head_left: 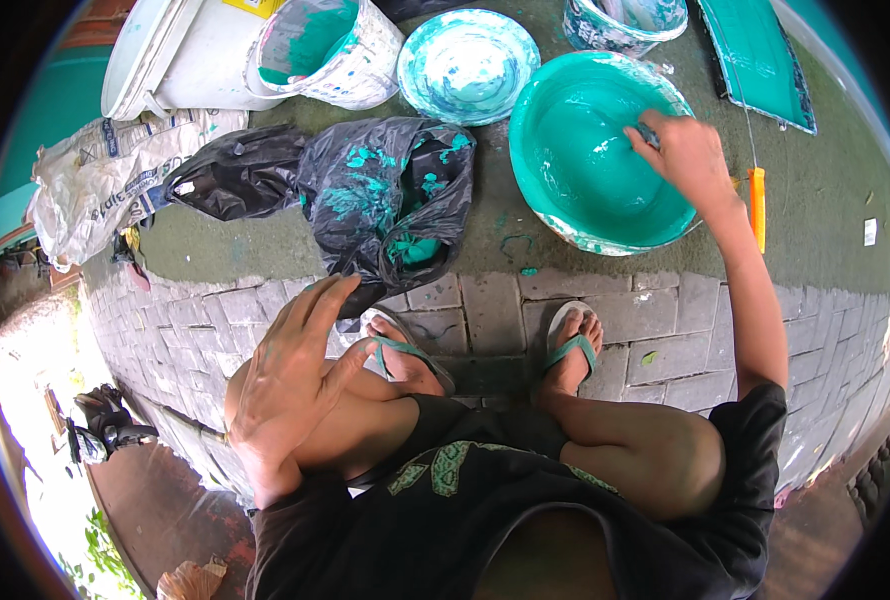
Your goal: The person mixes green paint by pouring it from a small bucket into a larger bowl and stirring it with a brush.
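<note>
- Head view: the basin [605,243] of turquoise paint [577,170] sits on greenish ground [815,200].
- Right hand [690,160]: over the basin's right side, fingers curled; whether they grip anything, I cannot tell.
- Left hand [295,370]: nearer and left of the basin, open, fingers spread.
- Grey pavers [610,318]: on the basin's near side.
- Paint-smeared black bag [365,215]: left of the basin.

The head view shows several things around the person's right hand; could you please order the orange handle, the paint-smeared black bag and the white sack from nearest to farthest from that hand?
From the right hand:
1. Orange handle, just to its right.
2. Paint-smeared black bag, to its left, past the teal basin.
3. White sack, farthest left.
</note>
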`<state>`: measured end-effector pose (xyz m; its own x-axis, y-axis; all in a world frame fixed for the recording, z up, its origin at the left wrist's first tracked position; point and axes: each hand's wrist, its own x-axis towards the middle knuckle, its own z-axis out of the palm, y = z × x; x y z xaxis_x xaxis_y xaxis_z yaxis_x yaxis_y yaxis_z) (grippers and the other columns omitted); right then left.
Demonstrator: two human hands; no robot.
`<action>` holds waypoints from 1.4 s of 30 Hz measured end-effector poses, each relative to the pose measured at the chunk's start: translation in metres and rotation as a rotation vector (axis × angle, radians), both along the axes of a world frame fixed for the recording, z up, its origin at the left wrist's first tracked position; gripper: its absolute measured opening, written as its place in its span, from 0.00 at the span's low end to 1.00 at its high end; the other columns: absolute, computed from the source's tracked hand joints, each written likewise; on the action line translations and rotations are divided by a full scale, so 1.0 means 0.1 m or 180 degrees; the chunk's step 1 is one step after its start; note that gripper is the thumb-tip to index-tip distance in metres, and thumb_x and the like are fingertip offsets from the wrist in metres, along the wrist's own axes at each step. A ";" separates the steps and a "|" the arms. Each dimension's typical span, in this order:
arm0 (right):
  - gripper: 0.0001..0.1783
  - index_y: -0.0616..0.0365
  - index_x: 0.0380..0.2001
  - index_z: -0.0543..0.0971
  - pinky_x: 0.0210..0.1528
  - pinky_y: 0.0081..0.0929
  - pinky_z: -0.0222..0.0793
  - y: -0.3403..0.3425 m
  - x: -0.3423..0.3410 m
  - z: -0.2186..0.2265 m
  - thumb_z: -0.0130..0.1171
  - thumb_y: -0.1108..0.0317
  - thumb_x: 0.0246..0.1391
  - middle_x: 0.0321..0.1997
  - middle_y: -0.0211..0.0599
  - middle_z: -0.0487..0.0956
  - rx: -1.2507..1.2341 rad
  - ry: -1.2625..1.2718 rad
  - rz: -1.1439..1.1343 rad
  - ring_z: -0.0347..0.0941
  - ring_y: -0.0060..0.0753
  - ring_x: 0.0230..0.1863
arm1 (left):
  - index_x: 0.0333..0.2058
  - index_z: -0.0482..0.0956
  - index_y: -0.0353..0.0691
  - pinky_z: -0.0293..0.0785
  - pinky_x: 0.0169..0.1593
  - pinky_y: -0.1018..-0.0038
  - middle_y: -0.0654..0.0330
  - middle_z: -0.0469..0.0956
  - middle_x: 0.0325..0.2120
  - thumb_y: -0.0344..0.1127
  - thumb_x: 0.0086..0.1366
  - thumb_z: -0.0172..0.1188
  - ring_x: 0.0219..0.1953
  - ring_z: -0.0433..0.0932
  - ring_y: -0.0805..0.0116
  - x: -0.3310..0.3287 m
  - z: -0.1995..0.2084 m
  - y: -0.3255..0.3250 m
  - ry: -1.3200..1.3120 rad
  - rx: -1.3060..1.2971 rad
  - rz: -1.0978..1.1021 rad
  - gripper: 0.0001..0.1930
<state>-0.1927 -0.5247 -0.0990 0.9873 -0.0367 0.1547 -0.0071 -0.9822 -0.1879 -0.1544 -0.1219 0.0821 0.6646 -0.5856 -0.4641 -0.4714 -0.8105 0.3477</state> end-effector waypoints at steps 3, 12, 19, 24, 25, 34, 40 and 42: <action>0.14 0.59 0.29 0.80 0.25 0.41 0.70 0.06 -0.04 -0.11 0.62 0.57 0.53 0.17 0.46 0.76 -0.0017 0.0229 0.0079 0.75 0.49 0.20 | 0.58 0.65 0.38 0.68 0.55 0.58 0.45 0.69 0.54 0.36 0.63 0.59 0.55 0.69 0.40 -0.01 0.01 0.01 -0.0010 -0.0003 0.0011 0.26; 0.18 0.65 0.20 0.78 0.28 0.43 0.69 0.29 -0.06 0.07 0.62 0.58 0.52 0.16 0.52 0.74 0.1056 0.0602 0.0037 0.74 0.53 0.23 | 0.58 0.65 0.38 0.68 0.54 0.58 0.45 0.69 0.54 0.35 0.62 0.59 0.55 0.69 0.41 0.02 -0.02 0.01 0.0036 -0.0046 -0.0023 0.26; 0.18 0.63 0.25 0.81 0.27 0.40 0.70 0.28 0.04 0.06 0.62 0.56 0.52 0.15 0.48 0.75 0.1088 0.0152 -0.0045 0.74 0.49 0.20 | 0.58 0.65 0.37 0.69 0.55 0.59 0.47 0.70 0.53 0.41 0.64 0.58 0.54 0.70 0.45 0.03 -0.03 0.01 0.0012 0.0040 -0.0073 0.27; 0.17 0.61 0.23 0.80 0.27 0.40 0.72 0.13 0.10 0.06 0.61 0.56 0.53 0.16 0.45 0.76 0.0354 -0.0120 -0.0008 0.75 0.48 0.21 | 0.59 0.64 0.37 0.69 0.55 0.59 0.47 0.69 0.54 0.41 0.64 0.58 0.54 0.70 0.45 0.03 -0.01 0.03 0.0006 0.0090 -0.0076 0.27; 0.17 0.61 0.22 0.79 0.27 0.41 0.72 0.13 0.09 0.02 0.61 0.57 0.53 0.16 0.45 0.76 0.0101 -0.0084 -0.0009 0.76 0.48 0.21 | 0.59 0.64 0.37 0.69 0.55 0.59 0.47 0.69 0.54 0.41 0.64 0.58 0.54 0.70 0.45 0.03 -0.01 0.04 0.0002 0.0088 -0.0071 0.27; 0.16 0.65 0.25 0.81 0.26 0.39 0.67 0.17 0.07 0.15 0.62 0.60 0.53 0.15 0.49 0.74 0.0619 0.0615 0.0293 0.73 0.50 0.20 | 0.59 0.65 0.38 0.69 0.55 0.59 0.47 0.70 0.53 0.42 0.64 0.58 0.54 0.70 0.44 0.02 0.00 0.11 -0.0002 0.0014 -0.0036 0.27; 0.17 0.66 0.27 0.82 0.28 0.30 0.68 0.07 0.07 0.28 0.62 0.59 0.53 0.19 0.43 0.79 0.1887 0.1022 -0.0119 0.74 0.34 0.20 | 0.59 0.64 0.39 0.67 0.56 0.58 0.44 0.69 0.55 0.33 0.61 0.60 0.56 0.68 0.41 0.02 0.03 0.07 0.0087 -0.0034 0.0007 0.27; 0.18 0.65 0.26 0.82 0.30 0.28 0.68 -0.01 0.05 0.32 0.61 0.58 0.53 0.21 0.41 0.80 0.2263 0.0873 -0.0254 0.74 0.32 0.21 | 0.59 0.64 0.40 0.67 0.56 0.58 0.45 0.68 0.55 0.34 0.61 0.60 0.56 0.68 0.41 0.01 0.04 0.07 0.0103 0.0002 0.0044 0.27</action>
<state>-0.1873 -0.5262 -0.0673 0.9771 -0.1087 -0.1830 -0.2105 -0.6201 -0.7558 -0.1537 -0.1153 0.0856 0.6573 -0.5760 -0.4859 -0.4486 -0.8172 0.3619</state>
